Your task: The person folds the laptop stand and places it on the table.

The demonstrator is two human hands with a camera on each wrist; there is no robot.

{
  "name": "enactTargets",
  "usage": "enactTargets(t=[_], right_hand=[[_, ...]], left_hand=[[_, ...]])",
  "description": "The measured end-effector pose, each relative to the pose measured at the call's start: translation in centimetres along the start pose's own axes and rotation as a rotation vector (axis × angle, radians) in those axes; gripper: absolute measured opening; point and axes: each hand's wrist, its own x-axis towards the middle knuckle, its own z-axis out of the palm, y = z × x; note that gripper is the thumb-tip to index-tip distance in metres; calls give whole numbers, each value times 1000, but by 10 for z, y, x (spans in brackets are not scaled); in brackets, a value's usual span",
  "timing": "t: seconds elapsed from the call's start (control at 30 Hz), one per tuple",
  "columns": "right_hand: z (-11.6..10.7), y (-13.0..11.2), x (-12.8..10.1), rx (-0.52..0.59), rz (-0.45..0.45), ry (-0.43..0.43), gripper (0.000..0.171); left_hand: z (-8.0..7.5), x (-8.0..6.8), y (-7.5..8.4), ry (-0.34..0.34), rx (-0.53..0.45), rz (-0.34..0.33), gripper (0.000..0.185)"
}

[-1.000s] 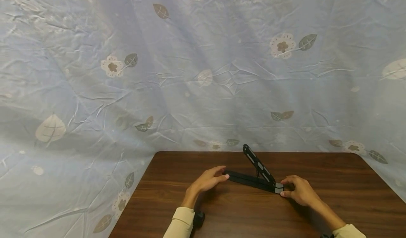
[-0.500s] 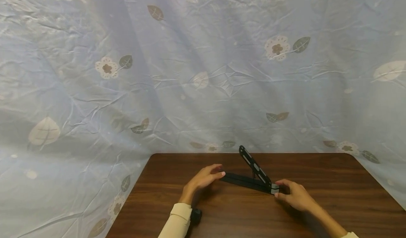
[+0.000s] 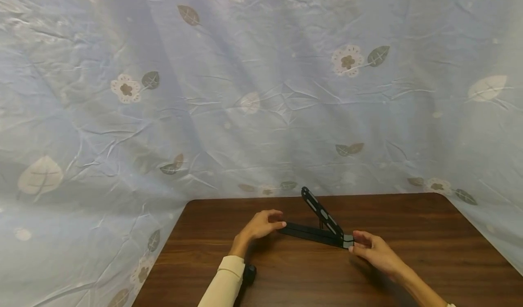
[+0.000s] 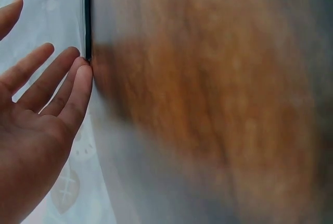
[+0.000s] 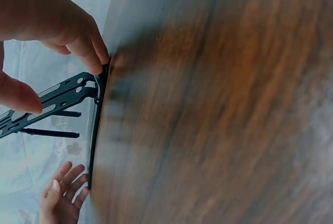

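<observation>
Since the earlier frame the right hand (image 3: 373, 250) slid closer along the counter (image 3: 408, 234), pinching the folding stand (image 3: 316, 230) at its hinge; left hand (image 3: 261, 225), fingers spread, should steady the stand's far end.

Matt black metal stand (image 3: 320, 225); glossy wood table (image 3: 408, 252).

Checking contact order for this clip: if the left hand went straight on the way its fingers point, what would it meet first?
The left hand points right along the table, fingertips already at the near end of the black folding stand. It would meet that stand's flat base bar first; the left wrist view shows fingertips at its edge.
</observation>
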Motion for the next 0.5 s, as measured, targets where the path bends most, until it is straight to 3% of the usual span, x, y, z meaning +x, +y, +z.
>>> enactTargets(t=[0.5], right_hand=[[-4, 0, 6, 47, 34, -41, 71]], left_hand=[[-1, -10, 3, -69, 77, 2, 63]])
